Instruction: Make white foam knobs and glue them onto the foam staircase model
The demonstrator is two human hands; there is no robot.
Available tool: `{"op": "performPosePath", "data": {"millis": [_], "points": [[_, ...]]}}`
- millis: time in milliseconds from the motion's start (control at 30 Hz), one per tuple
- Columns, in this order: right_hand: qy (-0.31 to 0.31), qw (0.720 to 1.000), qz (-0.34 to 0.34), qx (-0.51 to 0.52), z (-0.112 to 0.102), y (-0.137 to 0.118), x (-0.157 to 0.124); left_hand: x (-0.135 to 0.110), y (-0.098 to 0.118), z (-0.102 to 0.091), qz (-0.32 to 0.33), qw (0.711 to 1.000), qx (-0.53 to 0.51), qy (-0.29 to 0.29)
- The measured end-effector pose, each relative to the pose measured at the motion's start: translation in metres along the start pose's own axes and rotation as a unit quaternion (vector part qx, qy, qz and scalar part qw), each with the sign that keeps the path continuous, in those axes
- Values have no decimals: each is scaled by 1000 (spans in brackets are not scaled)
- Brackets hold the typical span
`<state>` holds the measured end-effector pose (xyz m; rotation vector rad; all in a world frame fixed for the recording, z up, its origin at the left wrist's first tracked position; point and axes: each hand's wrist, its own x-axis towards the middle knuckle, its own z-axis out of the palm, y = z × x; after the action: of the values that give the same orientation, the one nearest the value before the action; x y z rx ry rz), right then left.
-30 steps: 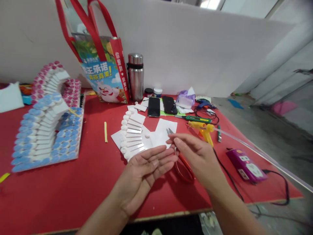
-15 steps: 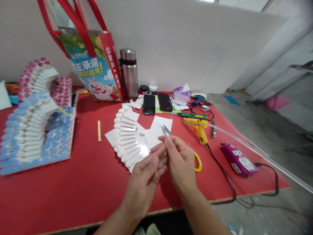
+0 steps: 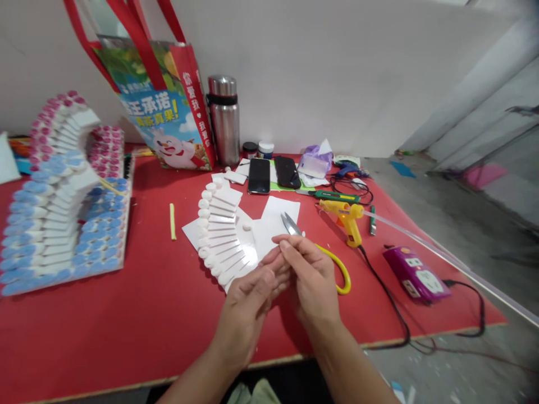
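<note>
My two hands meet above the red table (image 3: 147, 292), near its front edge. My left hand (image 3: 252, 297) shows its back, and its fingers are pressed together against the fingertips of my right hand (image 3: 311, 275). Whatever sits between the fingertips is hidden. My right hand is closed in a pinch and carries yellow-handled scissors (image 3: 342, 269): the metal blades stick out past its fingertips and the handle loop curves out on the right. Just beyond the hands lies a fan of white foam strips with round ends (image 3: 221, 235) on white sheets (image 3: 280, 210).
A yellow glue gun (image 3: 347, 219) with a black cord and a purple power strip (image 3: 415, 275) lie right. Behind are a phone (image 3: 258, 175), black case (image 3: 287, 171), steel flask (image 3: 223, 120) and printed bag (image 3: 164, 112). A blue and pink capped model (image 3: 59, 207) stands left.
My left palm was open and facing up; it has turned over and closed onto my right fingertips. The scissors have swung with my right hand, handle now out to the right.
</note>
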<state>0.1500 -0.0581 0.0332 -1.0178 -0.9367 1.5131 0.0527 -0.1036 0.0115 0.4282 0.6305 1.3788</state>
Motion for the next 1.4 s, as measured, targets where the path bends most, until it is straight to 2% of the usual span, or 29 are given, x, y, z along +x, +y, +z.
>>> {"op": "performPosePath", "data": {"millis": [67, 200, 300, 400, 467, 600, 733, 800, 933, 967, 1033, 1100, 1200, 1333, 1400], "points": [[12, 1000, 0, -17, -2, 0, 2, -2, -3, -3, 0, 999, 41, 33], [40, 993, -69, -88, -13, -5, 3, -8, 0, -4, 5, 974, 201, 100], [70, 983, -96, -140, -24, -7, 2, -14, 5, -3, 73, 938, 324, 101], [82, 956, -147, -241, -34, -6, 2, -18, 9, -4, 168, 888, 425, 49], [39, 925, -182, -331, -40, -3, 1, -21, 12, -8, 228, 844, 485, 8], [-54, 845, -235, -478, -49, 4, 0, -24, 21, -21, 336, 751, 569, -17], [-67, 808, -256, -527, -50, 7, 4, -30, 30, -37, 368, 687, 621, -89], [-81, 791, -263, -547, -44, 5, 14, -33, 30, -43, 364, 628, 679, -109], [-116, 766, -251, -580, -16, -4, 50, -35, 28, -51, 395, 470, 779, -129], [-119, 758, -231, -599, -7, -6, 59, -34, 28, -51, 405, 442, 791, -125], [-126, 732, -189, -643, 9, -6, 75, -32, 30, -52, 420, 407, 805, -97], [-141, 700, -171, -679, 22, -3, 86, -30, 34, -54, 414, 398, 817, -45], [-154, 672, -175, -703, 32, 5, 95, -29, 40, -59, 381, 410, 829, 12], [-155, 674, -182, -699, 33, 11, 98, -29, 46, -65, 351, 430, 831, 33], [-150, 686, -187, -687, 29, 9, 97, -30, 47, -65, 344, 440, 828, 47]]}}
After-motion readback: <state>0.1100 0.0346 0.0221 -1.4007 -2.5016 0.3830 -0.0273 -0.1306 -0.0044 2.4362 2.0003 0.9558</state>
